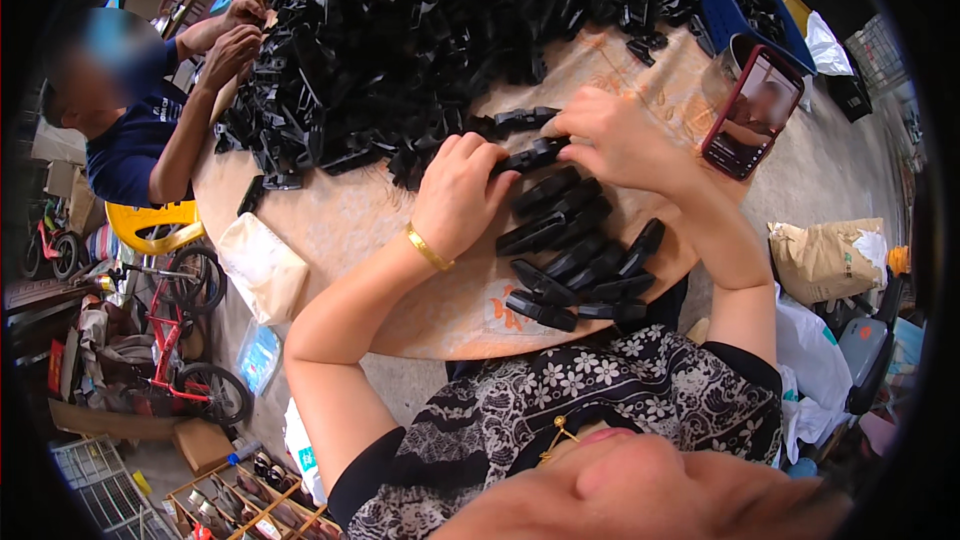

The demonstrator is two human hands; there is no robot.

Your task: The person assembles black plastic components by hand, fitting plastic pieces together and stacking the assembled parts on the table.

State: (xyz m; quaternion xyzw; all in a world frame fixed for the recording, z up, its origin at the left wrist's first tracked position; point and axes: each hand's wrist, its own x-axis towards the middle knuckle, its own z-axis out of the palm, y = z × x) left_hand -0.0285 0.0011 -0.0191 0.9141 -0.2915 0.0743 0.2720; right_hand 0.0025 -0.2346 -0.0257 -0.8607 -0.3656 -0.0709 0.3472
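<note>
Both my hands meet over a black plastic part on the round table. My left hand, with a gold bangle on the wrist, grips its left end. My right hand pinches its right end. Just below them lie several finished-looking black parts in a loose row near the table's front edge. A large heap of the same black parts fills the far half of the table.
A phone leans upright at the table's right edge. Another person in a dark blue shirt sits at the left, hands in the heap. A yellow chair, red bicycles, sacks and boxes surround the table.
</note>
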